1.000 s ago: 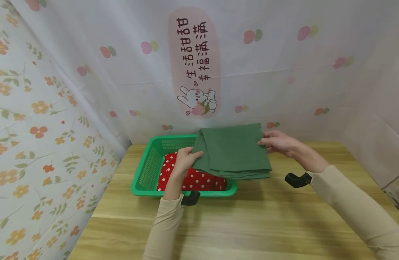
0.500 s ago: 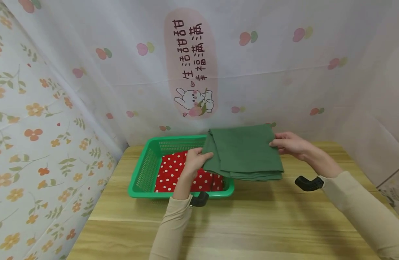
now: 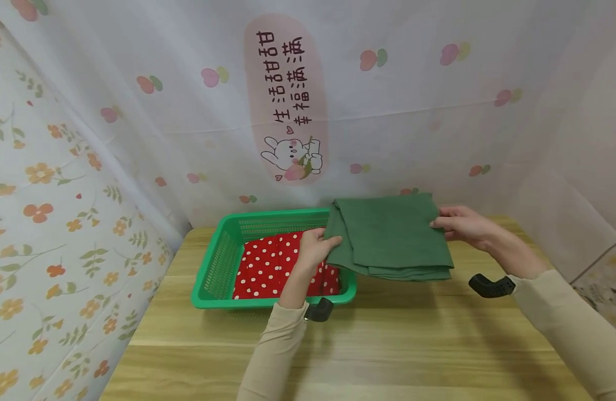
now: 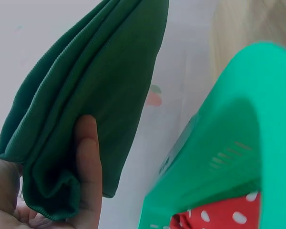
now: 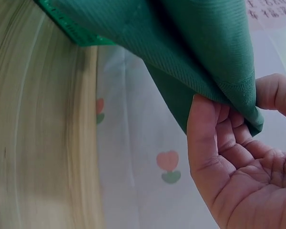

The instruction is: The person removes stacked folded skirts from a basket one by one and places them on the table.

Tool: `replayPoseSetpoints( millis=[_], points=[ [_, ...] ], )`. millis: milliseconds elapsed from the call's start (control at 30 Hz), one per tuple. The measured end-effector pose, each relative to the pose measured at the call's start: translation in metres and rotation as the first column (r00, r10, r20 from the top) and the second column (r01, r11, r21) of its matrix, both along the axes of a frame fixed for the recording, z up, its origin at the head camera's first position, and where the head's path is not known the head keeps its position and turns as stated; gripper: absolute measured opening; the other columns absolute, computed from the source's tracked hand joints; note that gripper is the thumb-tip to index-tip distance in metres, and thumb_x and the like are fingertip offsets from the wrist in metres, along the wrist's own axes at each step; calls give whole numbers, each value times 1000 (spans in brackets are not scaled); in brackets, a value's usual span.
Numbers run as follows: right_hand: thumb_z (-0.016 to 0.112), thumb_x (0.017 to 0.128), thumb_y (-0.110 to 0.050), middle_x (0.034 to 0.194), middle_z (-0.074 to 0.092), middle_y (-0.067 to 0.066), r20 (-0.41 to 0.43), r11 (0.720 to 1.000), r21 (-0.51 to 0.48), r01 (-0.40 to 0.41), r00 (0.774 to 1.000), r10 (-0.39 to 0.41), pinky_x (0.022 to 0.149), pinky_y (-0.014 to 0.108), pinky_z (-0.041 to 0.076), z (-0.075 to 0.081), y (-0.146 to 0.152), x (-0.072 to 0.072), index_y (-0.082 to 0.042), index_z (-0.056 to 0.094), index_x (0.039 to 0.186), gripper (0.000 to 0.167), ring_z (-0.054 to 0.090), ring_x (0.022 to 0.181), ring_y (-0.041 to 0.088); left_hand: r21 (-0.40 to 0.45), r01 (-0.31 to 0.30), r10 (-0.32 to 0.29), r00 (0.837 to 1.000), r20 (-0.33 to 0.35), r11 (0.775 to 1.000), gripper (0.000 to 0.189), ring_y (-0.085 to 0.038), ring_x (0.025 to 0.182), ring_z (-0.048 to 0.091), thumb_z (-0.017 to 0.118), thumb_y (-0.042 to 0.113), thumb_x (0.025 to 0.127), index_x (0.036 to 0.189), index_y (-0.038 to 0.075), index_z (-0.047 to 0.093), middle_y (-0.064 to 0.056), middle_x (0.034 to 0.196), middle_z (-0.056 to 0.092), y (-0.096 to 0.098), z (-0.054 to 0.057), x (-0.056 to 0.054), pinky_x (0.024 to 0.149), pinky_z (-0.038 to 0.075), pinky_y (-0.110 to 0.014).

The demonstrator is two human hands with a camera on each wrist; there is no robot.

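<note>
From where I stand, a person has a folded, dark green fabric cloth [image 3: 393, 236] up in the air, held between both hands. The left hand [image 3: 315, 248] grips its left edge, thumb on top and fingers beneath; the right hand [image 3: 460, 225] pinches the right edge between thumb and fingers. Stacked layers show along the cloth's near edge.

It hangs above the wood-grained surface [image 3: 388, 345], mostly to the right of a bright green, rectangular plastic basket [image 3: 223, 304] with perforated walls, whose right end it partly hides from above. Inside that basket I can see a red cloth with white polka dots [image 3: 260, 267], lying low between the walls.

Both arms wear beige sleeves [image 3: 278, 345], each with a black fitting [image 3: 320, 310] at the wrist. A white curtain with a pink printed panel [image 3: 288, 100] hangs along the far side; a white, orange-flowered curtain [image 3: 52, 234] lines the left.
</note>
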State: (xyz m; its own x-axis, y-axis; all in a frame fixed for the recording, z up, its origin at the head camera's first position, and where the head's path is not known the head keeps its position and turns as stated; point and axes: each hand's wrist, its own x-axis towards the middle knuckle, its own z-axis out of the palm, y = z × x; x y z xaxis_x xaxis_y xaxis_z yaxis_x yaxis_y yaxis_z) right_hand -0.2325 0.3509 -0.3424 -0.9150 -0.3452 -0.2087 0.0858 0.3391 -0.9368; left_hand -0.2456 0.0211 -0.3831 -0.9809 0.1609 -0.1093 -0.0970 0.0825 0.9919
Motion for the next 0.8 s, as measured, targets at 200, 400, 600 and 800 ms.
replayPoseSetpoints(
  millis=[200,400,600,800],
  points=[
    [42,99,-11,104,59,-4,6,999,39,13,1000,-14,83,26,50,-5,19,7,17,24,135,49,60,94,4,-52,13,-16,998,-58,999,30,-24,78,69,66,12,86,111,-6,62,-16,93,70,17,-7,2,73,55,-31],
    [40,99,-12,110,56,-1,-2,998,60,20,1000,-19,83,25,49,-12,36,14,18,15,138,55,59,95,0,-136,-8,-8,993,-115,991,25,-13,68,60,68,12,85,99,-9,63,-9,78,64,35,-10,7,64,51,-26],
    [41,100,-15,123,50,16,-25,992,101,70,997,-68,82,23,49,-18,56,19,18,10,140,60,56,95,-4,-228,-16,-30,980,-197,974,26,-17,68,64,68,14,85,102,-5,66,-12,84,68,55,-8,10,58,49,-22],
    [41,100,-14,104,54,-12,-39,992,88,93,995,-90,78,22,50,-24,72,24,19,16,138,56,58,92,-3,-239,-71,-1,957,-291,968,16,-16,61,63,69,8,83,91,-5,68,-11,74,68,80,-15,17,53,47,-18]
  ],
)
